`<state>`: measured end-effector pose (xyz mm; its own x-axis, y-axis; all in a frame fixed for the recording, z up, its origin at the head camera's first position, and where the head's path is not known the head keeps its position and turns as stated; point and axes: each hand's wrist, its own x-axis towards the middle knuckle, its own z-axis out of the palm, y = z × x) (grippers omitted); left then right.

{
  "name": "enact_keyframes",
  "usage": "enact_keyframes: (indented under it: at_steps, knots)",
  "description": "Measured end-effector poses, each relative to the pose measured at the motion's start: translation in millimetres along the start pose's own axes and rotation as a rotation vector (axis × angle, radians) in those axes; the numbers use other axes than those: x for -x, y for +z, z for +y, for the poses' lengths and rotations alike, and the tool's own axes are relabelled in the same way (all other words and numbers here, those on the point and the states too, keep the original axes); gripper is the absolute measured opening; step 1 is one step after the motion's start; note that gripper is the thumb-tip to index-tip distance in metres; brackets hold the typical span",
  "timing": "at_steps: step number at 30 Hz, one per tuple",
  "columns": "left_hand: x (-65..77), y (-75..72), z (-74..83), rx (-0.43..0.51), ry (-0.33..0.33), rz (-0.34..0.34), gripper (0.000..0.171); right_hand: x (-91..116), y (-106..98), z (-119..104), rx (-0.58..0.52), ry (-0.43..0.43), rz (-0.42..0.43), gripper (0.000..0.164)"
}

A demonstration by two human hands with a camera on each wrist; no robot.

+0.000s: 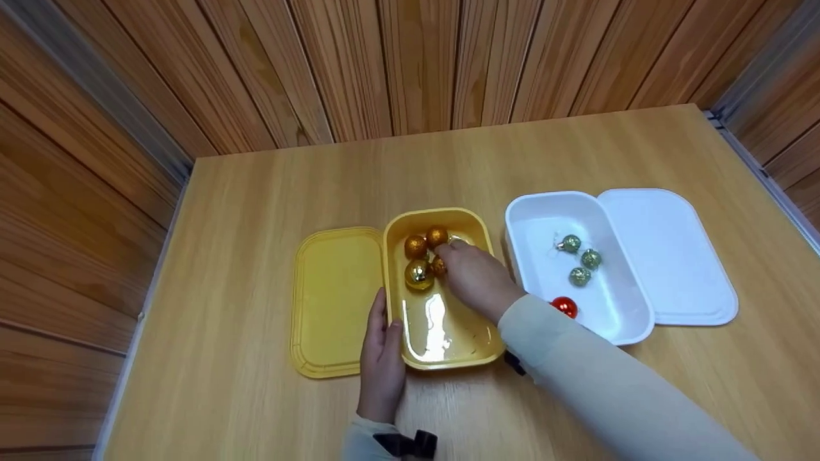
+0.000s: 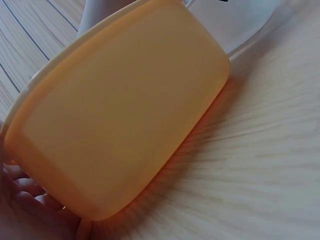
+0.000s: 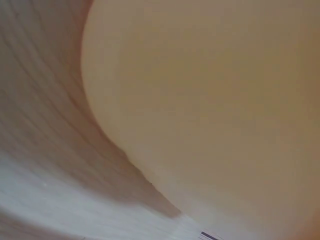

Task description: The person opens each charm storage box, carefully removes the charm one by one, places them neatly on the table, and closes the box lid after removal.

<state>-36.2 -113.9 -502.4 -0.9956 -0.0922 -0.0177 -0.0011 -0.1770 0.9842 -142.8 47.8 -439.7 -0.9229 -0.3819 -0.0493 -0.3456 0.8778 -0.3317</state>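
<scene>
A yellow plastic container (image 1: 448, 349) stands on the table with several shiny gold and orange Christmas balls (image 1: 419, 275) grouped toward its far end. My left hand (image 1: 382, 365) holds its left side, thumb at the rim and fingers against the outer wall; the container wall (image 2: 125, 115) fills much of the left wrist view. Reaching over the right rim, my right hand (image 1: 477, 278) has its fingers round a small orange ball (image 1: 439, 266), partly hidden by them. The right wrist view shows only the blurred outer wall (image 3: 210, 110), not the hand.
A white container (image 1: 615, 320) on the right has several small green balls (image 1: 580, 276) and a red ball (image 1: 565, 307) in it. Its white lid (image 1: 672, 256) lies to its right. The yellow lid (image 1: 336, 301) lies left of the yellow container. Wood-panelled walls (image 1: 416, 64) border the table.
</scene>
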Motion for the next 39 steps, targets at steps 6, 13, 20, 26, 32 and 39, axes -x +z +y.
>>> enact_keyframes:
  at_steps: [6, 13, 20, 26, 32, 39]
  knots:
    - [0.5, -0.4, -1.1, -0.011, 0.004, -0.010, 0.056, -0.2, -2.2, 1.4, -0.018, -0.013, 0.004, 0.031]
    - [1.1, -0.8, -1.1, -0.011, 0.006, -0.014, 0.057, 5.2, -8.5, 1.6, -0.094, 0.004, 0.024, 0.039]
    - [1.8, -0.3, -0.7, -0.027, -0.004, 0.000, 0.057, 17.0, -19.0, 2.6, -0.162, 0.019, 0.077, 0.040]
    - [1.7, -0.6, -0.1, -0.014, 0.001, -0.011, 0.056, 31.0, -29.0, 6.7, -0.308, 0.053, 0.105, 0.043]
    - [2.1, -0.9, 0.1, -0.019, -0.012, -0.005, 0.056, 51.9, -32.5, 7.1, -0.465, 0.054, 0.153, 0.047]
    - [2.3, -0.3, -0.2, -0.017, -0.010, -0.011, 0.056, 84.0, -31.2, -2.1, -0.590, 0.011, 0.255, 0.040]
